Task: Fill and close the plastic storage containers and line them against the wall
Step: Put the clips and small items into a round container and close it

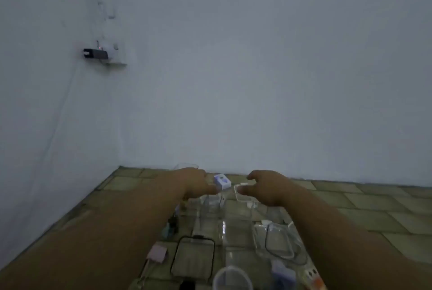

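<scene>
Reaching far toward the wall, left hand (pixel 196 182) pinched a small white box (pixel 222 181) while right hand (pixel 266 187) fingers curled loosely over a clear container (pixel 244 198) on the floor; blur, dim light risked a fumble.

left hand (pixel 196 183), right hand (pixel 266 185), clear containers (pixel 233 215)

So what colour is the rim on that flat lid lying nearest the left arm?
Black, around the clear lid, seen in the head view.
</scene>
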